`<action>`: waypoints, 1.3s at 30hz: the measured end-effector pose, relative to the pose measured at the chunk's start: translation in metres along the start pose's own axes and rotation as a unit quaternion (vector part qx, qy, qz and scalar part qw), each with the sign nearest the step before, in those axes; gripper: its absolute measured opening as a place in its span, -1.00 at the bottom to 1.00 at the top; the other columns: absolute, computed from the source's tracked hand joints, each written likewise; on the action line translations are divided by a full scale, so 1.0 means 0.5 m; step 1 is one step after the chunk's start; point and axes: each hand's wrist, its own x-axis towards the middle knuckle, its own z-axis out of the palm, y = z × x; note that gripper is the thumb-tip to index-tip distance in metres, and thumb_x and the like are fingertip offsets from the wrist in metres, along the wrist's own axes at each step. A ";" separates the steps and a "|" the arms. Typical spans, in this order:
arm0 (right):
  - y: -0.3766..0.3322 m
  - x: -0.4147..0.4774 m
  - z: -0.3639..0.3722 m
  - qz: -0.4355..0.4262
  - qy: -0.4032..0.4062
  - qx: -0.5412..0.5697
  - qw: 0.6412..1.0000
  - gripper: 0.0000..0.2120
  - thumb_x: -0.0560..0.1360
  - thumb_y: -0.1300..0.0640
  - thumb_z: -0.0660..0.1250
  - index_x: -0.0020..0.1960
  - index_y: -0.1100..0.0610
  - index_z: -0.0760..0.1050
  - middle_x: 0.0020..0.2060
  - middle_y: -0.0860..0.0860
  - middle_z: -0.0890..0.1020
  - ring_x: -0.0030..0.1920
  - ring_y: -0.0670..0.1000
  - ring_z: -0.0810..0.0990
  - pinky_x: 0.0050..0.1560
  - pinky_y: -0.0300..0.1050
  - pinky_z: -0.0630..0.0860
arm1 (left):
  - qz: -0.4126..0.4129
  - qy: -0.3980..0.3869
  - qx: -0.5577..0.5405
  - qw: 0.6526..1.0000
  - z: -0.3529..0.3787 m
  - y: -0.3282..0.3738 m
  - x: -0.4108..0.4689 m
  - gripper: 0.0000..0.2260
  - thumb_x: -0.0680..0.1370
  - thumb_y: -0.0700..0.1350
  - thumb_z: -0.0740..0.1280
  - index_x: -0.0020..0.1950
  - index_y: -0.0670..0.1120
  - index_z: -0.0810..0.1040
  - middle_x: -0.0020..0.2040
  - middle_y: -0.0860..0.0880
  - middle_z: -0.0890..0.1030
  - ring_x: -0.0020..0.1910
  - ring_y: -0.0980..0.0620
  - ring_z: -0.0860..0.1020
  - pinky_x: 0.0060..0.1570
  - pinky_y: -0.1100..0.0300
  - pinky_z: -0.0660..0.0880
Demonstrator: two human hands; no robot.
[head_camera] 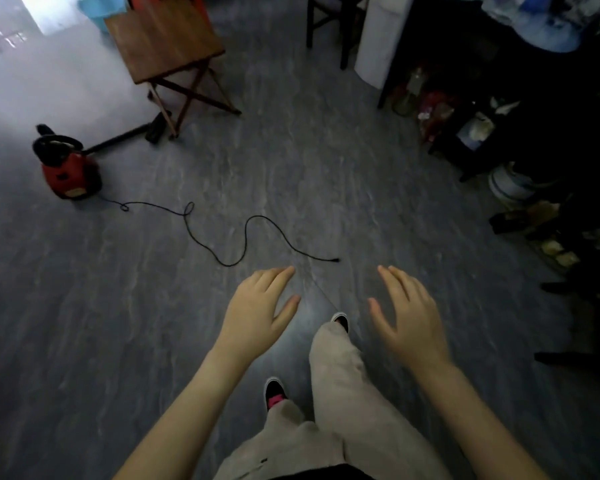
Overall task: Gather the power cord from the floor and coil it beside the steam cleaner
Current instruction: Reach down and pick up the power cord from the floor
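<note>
A red and black steam cleaner (pixel 69 168) stands on the grey floor at the left, its black hose (pixel 118 140) running toward a wooden folding table. A thin black power cord (pixel 246 237) snakes from the cleaner's base across the floor in loose curves. Its plug (pixel 335 260) lies just ahead of my hands. My left hand (pixel 257 306) and my right hand (pixel 409 313) hover above the floor, palms down, fingers spread, holding nothing. Neither hand touches the cord.
The wooden folding table (pixel 167 36) stands behind the cleaner. Dark furniture and cluttered items (pixel 499 126) fill the right side, with a white cylinder (pixel 381 36) at the back. My legs and shoes (pixel 340 320) are below my hands.
</note>
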 end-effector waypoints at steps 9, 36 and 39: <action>0.156 0.253 0.003 -0.014 -0.005 0.017 1.000 -0.53 0.54 0.03 0.27 0.37 0.26 0.44 0.25 0.19 0.57 0.25 0.19 0.53 0.21 0.08 0.47 | -0.017 -0.025 0.005 1.000 0.129 0.019 0.265 -0.58 0.60 0.06 0.21 0.34 -0.18 0.50 0.21 -0.08 0.61 0.17 -0.06 0.54 0.22 0.08 0.40; 0.782 0.720 1.405 -0.044 -0.110 0.028 0.993 -0.63 0.44 0.24 0.35 0.21 0.36 0.54 0.10 0.32 0.61 0.07 0.35 0.61 0.12 0.22 0.55 | 0.053 -0.198 0.035 0.978 1.311 -0.957 0.637 -0.61 0.61 -0.06 0.30 0.40 -0.17 0.46 0.34 -0.20 0.52 0.29 -0.22 0.48 0.28 -0.05 0.37; 0.837 0.728 1.508 -0.049 -0.140 -0.014 0.989 -0.59 0.40 0.30 0.44 0.23 0.35 0.54 0.12 0.30 0.61 0.11 0.37 0.58 0.11 0.27 0.53 | 0.086 -0.216 0.049 0.971 1.421 -1.034 0.652 -0.62 0.60 -0.10 0.32 0.40 -0.17 0.47 0.35 -0.21 0.51 0.31 -0.23 0.46 0.32 -0.08 0.34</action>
